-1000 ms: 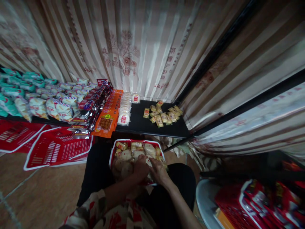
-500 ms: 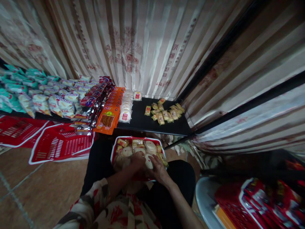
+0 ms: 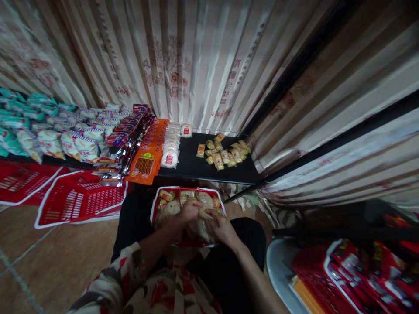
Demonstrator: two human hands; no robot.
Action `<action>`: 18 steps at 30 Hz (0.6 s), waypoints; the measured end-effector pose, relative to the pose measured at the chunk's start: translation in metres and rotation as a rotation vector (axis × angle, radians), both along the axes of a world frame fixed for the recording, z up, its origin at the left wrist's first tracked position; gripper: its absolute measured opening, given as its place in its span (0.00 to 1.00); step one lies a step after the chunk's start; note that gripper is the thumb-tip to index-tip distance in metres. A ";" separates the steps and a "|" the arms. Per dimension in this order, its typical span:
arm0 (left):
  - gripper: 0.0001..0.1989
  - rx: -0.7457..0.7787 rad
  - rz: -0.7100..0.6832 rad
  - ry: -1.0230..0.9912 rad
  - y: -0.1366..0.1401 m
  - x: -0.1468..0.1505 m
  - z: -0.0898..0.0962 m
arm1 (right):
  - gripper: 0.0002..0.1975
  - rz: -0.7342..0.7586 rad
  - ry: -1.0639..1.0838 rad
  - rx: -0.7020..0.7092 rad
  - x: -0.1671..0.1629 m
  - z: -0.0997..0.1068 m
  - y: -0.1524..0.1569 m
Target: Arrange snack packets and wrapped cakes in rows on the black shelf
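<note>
A red basket with a white rim [image 3: 222,201] sits at my lap, filled with round white cakes [image 3: 205,199] in clear wrappers and small yellow-wrapped snacks [image 3: 167,195]. Over its right half, my right hand [image 3: 221,225] is closed on a clear-wrapped round cake [image 3: 203,231], its thumb and fingers pinching the crinkled wrapper. Just left of it, my left hand [image 3: 190,211] reaches in above the cakes with its fingers drawn together. What those fingers hold, if anything, is too blurred to make out.
Ahead is a black shelf [image 3: 186,159] bearing yellow packets [image 3: 225,156], white round packs [image 3: 170,150], orange bags [image 3: 145,161] and chip bags [image 3: 78,144]. Red baskets [image 3: 81,198] lie at left. A grey tub [image 3: 278,270] stands at right; a dark pole [image 3: 291,161] slants across.
My right fingers have gathered the wrapper, and the cake beneath has tilted down toward me. My left hand has risen slightly. The view has shifted a little.
</note>
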State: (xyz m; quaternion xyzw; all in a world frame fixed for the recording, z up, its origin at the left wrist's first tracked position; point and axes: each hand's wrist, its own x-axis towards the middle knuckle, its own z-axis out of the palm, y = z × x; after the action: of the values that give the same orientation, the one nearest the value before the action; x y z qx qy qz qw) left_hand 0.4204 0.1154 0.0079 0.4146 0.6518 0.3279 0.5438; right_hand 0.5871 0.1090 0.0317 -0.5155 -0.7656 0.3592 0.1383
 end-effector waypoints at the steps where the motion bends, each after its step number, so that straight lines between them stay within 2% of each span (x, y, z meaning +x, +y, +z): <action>1: 0.13 0.008 -0.015 -0.014 0.001 -0.002 0.002 | 0.18 -0.029 0.034 -0.028 0.001 0.005 0.004; 8: 0.15 0.051 -0.068 -0.053 0.004 -0.007 0.008 | 0.21 -0.150 0.157 -0.187 0.000 0.016 0.023; 12: 0.12 0.085 -0.025 0.000 0.013 -0.008 0.005 | 0.21 -0.200 0.255 -0.188 -0.007 0.020 0.031; 16: 0.11 0.112 0.027 0.049 0.025 -0.014 0.011 | 0.25 -0.245 0.454 -0.349 -0.015 0.020 0.041; 18: 0.11 0.118 0.047 0.072 0.031 -0.018 0.017 | 0.25 -0.262 0.532 -0.369 -0.018 0.017 0.047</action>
State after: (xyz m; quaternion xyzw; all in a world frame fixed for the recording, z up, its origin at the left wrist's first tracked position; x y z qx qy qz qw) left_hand 0.4024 0.1464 0.0247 0.4418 0.6600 0.3636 0.4867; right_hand 0.5689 0.1562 0.0483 -0.5141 -0.5523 0.5925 0.2821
